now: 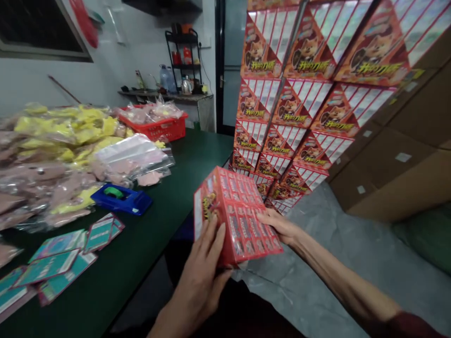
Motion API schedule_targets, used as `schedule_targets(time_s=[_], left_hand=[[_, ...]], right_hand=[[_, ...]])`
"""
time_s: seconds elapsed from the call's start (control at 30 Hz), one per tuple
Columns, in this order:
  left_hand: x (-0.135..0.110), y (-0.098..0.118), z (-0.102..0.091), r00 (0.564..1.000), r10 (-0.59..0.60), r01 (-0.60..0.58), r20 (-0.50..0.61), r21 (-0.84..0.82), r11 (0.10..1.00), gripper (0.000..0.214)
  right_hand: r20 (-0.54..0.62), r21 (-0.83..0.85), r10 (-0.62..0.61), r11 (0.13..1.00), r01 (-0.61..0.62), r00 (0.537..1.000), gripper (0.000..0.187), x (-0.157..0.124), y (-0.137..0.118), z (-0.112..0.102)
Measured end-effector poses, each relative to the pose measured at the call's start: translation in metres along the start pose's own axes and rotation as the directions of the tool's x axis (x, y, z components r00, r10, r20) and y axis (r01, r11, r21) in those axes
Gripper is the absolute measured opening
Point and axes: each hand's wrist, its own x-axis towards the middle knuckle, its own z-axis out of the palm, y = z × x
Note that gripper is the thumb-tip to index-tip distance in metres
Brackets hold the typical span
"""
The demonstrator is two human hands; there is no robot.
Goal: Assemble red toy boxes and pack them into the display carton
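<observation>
A red printed display box (243,211) filled with small packs is held tilted over the gap between the table and the stacked boxes. My left hand (204,267) presses its near left side, the thumb reaching underneath. At the box's right end, my right hand (276,223) grips the edge; some of its fingers are hidden behind the box. Just beyond rises a tall stack of matching red boxes (292,103), with a cartoon animal printed on their fronts.
The green table (190,150) carries bagged pink and yellow pieces (70,136), a blue tape dispenser (121,199), teal cards (58,260) and a red basket (165,129). Brown cartons (398,155) stand at the right on the grey floor (317,244). A door (232,75) is behind.
</observation>
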Motion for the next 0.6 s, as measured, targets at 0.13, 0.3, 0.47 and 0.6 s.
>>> schedule_targets(time_s=[0.13, 0.3, 0.47, 0.6], left_hand=[[0.020, -0.011, 0.062, 0.924, -0.111, 0.239, 0.366, -0.329, 0.914, 0.089], [0.030, -0.042, 0.148, 0.715, -0.134, 0.643, 0.686, -0.570, 0.511, 0.092], [0.025, -0.056, 0.197, 0.556, -0.115, 0.807, 0.823, -0.502, 0.312, 0.075], [0.026, -0.052, 0.215, 0.463, -0.089, 0.872, 0.882, -0.436, 0.223, 0.074]], right_hand=[[-0.168, 0.038, 0.072, 0.997, -0.067, 0.983, 0.041, -0.016, 0.052, -0.066], [-0.273, 0.107, 0.193, 0.980, -0.169, 0.942, 0.041, -0.026, 0.140, -0.117], [-0.282, 0.195, 0.298, 0.949, -0.250, 0.912, 0.045, -0.032, 0.201, -0.142], [-0.313, 0.268, 0.310, 0.936, -0.229, 0.898, 0.048, -0.043, 0.227, -0.159]])
